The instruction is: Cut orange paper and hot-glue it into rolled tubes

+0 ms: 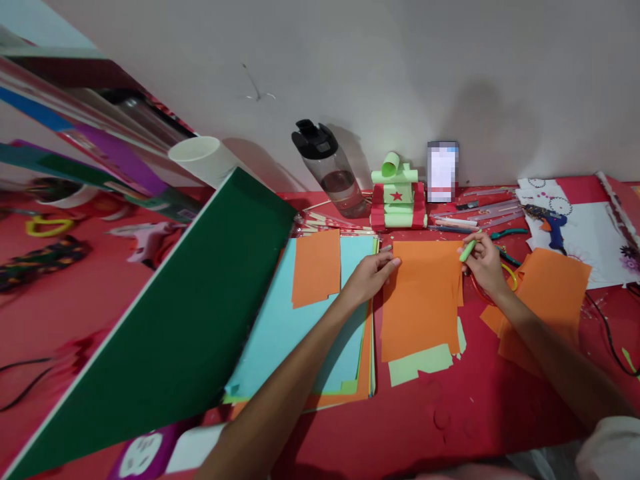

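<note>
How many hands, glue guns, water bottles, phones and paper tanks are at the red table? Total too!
Hands: 2 (left hand, right hand)
Glue guns: 2 (pink glue gun, blue glue gun)
Water bottle: 1
Phone: 1
Paper tank: 1
Total: 7

1. Star: red, on the green-and-red model, beyond left fingers. Only clear sign; no words or numbers legible.
2. Phone: upright, beyond the gap between left fingers and right fingers. Screen pixelated, red band low down, text unreadable.
3. Purple item: well apart from left fingers, on the near left. White patch bears dark marks, too small to read.
4. Books: far left of left fingers. Spines blurred, titles can't be made out.
</note>
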Available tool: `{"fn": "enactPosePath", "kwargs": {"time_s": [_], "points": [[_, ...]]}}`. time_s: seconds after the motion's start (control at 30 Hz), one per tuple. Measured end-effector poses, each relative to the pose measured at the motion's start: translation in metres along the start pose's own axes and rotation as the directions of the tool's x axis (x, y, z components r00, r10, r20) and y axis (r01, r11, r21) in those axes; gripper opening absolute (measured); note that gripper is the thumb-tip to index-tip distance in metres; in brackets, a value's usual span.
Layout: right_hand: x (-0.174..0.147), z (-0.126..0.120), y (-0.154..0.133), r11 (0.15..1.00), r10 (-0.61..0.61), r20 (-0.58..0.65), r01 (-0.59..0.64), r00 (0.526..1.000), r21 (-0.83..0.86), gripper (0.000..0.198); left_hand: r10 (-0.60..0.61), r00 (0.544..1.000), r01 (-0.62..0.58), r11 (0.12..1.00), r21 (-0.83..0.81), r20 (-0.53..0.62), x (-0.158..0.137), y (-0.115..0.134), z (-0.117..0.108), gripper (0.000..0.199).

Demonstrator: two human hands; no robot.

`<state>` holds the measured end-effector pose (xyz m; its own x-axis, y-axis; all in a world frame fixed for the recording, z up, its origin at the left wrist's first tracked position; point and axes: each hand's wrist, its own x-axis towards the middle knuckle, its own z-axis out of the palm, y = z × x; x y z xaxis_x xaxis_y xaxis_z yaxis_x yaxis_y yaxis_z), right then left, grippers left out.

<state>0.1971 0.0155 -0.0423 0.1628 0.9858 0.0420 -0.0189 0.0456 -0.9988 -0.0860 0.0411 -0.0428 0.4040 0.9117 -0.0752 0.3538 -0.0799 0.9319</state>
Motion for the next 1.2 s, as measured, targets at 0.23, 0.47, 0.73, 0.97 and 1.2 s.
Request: {"fn": "enactPosePath", "kwargs": {"time_s": [0.23,0.47,0.73,0.97,1.2], "points": [[-0.0001,0.0008,0.0005,1.000,-0.021,-0.012,0.021,1.000,-0.010,0.036,0.001,1.000,0.000,0.998,0.057,-0.016,-0.0015,-0.0015,0.0014,0.045],[-0.0003,0.0010,-0.0013,1.000,-0.007,-0.011,0.007,1.000,-0.010,0.037,-0.011,1.000,0.011,0.997,0.071,-0.007,-0.0018,-0.0016,0.0013,0.042],[-0.0010,0.0021,-0.0017,1.000,0.009,0.007,-0.009,1.000,-0.012,0.036,0.029,0.998,-0.017,0.978,0.207,-0.053,-0.0032,0.0036,0.0064,0.039],[-0.0022,0.0031,-0.0042,1.000,0.015,0.007,-0.015,1.000,-0.020,0.036,0.053,0.997,-0.042,0.980,0.195,-0.051,-0.0027,0.0028,0.0078,0.040],[-0.0017,0.0027,-0.0037,0.999,0.014,0.014,-0.013,1.000,-0.048,0.033,0.053,0.998,-0.049,0.992,0.121,-0.031,-0.0029,0.0057,0.0049,0.042]]}}
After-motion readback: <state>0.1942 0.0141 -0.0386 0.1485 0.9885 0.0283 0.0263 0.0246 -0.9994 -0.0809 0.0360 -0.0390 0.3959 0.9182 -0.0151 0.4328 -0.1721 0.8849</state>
